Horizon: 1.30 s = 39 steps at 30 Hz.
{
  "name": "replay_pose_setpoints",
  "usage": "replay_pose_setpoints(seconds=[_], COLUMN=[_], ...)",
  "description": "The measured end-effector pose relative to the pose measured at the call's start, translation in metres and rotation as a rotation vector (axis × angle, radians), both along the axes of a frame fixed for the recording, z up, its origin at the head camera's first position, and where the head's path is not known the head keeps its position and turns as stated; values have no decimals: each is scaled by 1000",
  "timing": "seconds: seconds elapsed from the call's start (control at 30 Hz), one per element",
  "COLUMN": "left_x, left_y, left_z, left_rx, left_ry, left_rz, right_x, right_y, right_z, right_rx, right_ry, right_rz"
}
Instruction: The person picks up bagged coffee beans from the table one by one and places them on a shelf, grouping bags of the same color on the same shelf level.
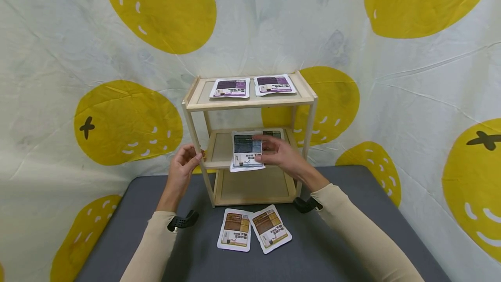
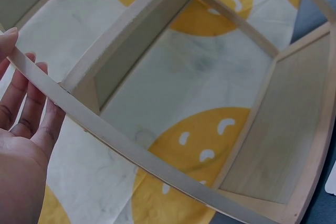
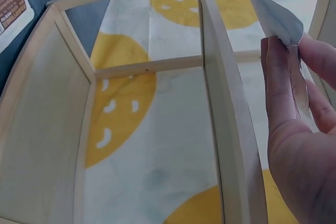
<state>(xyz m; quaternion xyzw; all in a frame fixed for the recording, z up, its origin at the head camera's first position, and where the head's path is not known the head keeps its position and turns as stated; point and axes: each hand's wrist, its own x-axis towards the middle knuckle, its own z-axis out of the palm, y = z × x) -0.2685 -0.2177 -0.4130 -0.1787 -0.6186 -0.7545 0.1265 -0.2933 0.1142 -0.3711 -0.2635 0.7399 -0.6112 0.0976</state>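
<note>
A small three-tier wooden shelf (image 1: 250, 101) stands on a grey table (image 1: 336, 238). My right hand (image 1: 279, 153) pinches a blue-and-white packet (image 1: 246, 151) at the front edge of the middle tier; in the right wrist view the packet (image 3: 275, 9) sticks up from my right hand (image 3: 299, 124). My left hand (image 1: 184, 162) grips the shelf's left front post, and the left wrist view shows my left hand (image 2: 23, 129) with fingers behind the post (image 2: 131, 150). A dark packet (image 1: 272, 134) lies at the back right of the middle tier, mostly hidden.
Two purple packets (image 1: 230, 87) (image 1: 274, 84) lie flat on the top tier. Two brown packets (image 1: 235, 229) (image 1: 271, 228) lie side by side on the table in front of the shelf. A white cloth with yellow fruit shapes (image 1: 156, 8) hangs behind and around the table.
</note>
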Motion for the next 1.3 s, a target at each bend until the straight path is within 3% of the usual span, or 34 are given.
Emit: replay_pose_setpoints(seconds=[0.23,0.67,0.97,1.3], left_x=[0,-1,-1,0], left_y=[0,0,-1,0], left_z=[-1,-1,-1,0], left_rx=[1,17,19,5], left_ry=[6,1,-10,-13], left_rz=[3,11,17,13], right_x=[-9,-27,-37,-41], right_y=[-10,-24,-33,-44], right_z=[6,10,12,18], right_rx=[53,123,222,317], right_ry=[47,52,80,78], right_rz=[9,21,-42,-39])
